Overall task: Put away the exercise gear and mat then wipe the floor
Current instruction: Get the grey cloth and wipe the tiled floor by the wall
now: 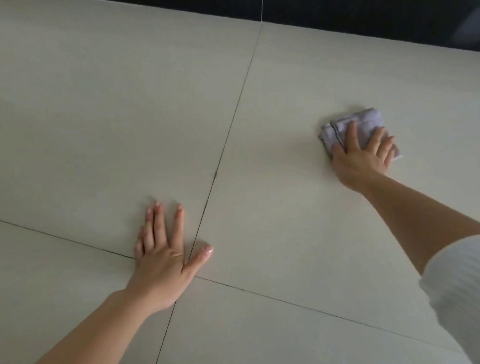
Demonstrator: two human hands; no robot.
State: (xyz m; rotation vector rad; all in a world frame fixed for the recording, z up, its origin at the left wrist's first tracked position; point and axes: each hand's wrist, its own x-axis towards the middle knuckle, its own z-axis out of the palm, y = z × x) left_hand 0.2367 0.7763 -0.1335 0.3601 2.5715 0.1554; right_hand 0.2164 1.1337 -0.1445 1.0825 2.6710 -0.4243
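A folded grey cloth lies flat on the pale tiled floor at the right. My right hand presses down on it with straight, spread fingers, covering its near part. My left hand rests flat on the floor near the centre, fingers straight and spread, right beside the crossing of two grout lines. No exercise gear or mat is in view.
A dark skirting strip runs along the base of the wall at the top. Grout lines split the floor into large tiles. A white ribbed sleeve shows at the lower right.
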